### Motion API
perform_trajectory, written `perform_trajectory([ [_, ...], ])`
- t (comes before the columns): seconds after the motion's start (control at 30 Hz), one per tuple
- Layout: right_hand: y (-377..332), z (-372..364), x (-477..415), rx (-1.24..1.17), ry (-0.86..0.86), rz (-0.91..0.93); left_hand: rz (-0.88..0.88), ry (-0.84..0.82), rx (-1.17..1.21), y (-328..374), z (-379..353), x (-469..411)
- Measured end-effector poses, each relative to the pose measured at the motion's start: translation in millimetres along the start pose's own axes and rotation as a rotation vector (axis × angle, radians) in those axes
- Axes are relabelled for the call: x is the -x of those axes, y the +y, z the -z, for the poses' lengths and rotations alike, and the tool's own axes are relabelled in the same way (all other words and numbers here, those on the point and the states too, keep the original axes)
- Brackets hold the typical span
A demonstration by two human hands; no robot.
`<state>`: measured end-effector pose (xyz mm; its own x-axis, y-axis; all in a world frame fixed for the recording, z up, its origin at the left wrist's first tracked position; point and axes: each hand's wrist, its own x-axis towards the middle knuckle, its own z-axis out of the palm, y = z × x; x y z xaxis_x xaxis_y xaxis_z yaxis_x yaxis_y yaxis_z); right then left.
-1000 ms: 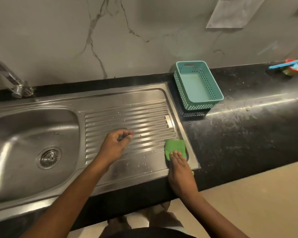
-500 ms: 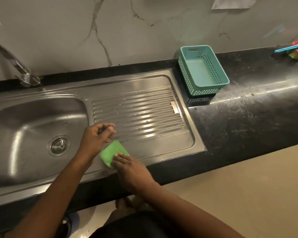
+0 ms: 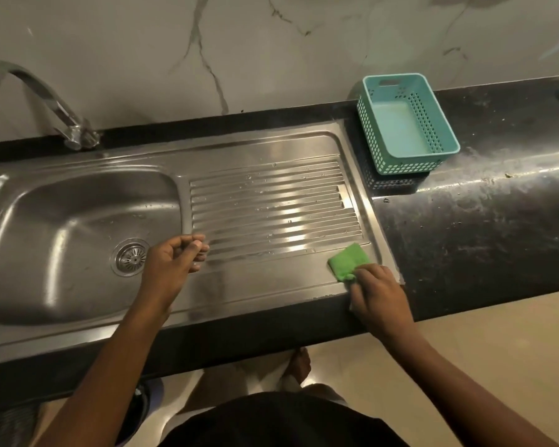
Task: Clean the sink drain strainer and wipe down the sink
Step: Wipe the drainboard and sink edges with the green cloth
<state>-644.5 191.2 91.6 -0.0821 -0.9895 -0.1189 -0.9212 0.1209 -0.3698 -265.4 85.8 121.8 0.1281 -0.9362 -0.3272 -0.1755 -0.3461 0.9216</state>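
Observation:
A steel sink [image 3: 62, 221] with a round drain strainer [image 3: 130, 257] in its basin fills the left. Its ribbed drainboard [image 3: 271, 208] stretches to the right and carries water drops. My right hand [image 3: 378, 295] presses a folded green cloth [image 3: 347, 261] flat on the drainboard's front right corner. My left hand [image 3: 175, 259] hovers over the strip between basin and drainboard, fingers loosely curled with nothing in them.
A curved tap [image 3: 46, 101] stands at the back left. A teal perforated basket [image 3: 404, 124] sits on the black counter [image 3: 481, 227] right of the drainboard. The marble wall [image 3: 239, 53] runs behind. The counter's front edge drops to the floor.
My right hand has slid the green cloth from the drainboard's front left, beside the left hand, back to its front right corner. The left hand stays near the basin edge.

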Motion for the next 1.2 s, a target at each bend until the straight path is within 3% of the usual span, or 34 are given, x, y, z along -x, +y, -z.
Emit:
perform_trajectory([
  [0.07,-30,-15,4,-0.031,0.009,-0.011,0.005,-0.002,0.016,-1,5,-1],
  [0.17,-97,-45,10,-0.081,-0.034,0.162,0.016,-0.036,0.017,0,10,-5],
  [0.3,-218,-95,2,-0.199,-0.298,0.478,0.014,-0.087,0.023,7,17,-11],
  [0.37,-263,-112,-10,-0.221,-0.382,0.532,-0.004,-0.079,0.018,14,25,-16],
  [0.53,-263,-120,-35,-0.132,-0.378,0.573,-0.032,-0.067,0.025,28,41,-33],
  [0.77,-115,-55,-35,0.047,-0.094,0.169,-0.026,-0.138,-0.047,22,42,-35],
  [0.9,-53,-7,-34,0.203,-0.097,-0.006,-0.004,-0.161,-0.029,18,39,-27],
  [1.1,-73,-19,-43,0.123,0.019,-0.349,0.008,-0.148,-0.029,12,51,-28],
  [1.2,-123,-47,-43,0.01,0.086,-0.312,0.01,-0.145,-0.02,8,56,-30],
])
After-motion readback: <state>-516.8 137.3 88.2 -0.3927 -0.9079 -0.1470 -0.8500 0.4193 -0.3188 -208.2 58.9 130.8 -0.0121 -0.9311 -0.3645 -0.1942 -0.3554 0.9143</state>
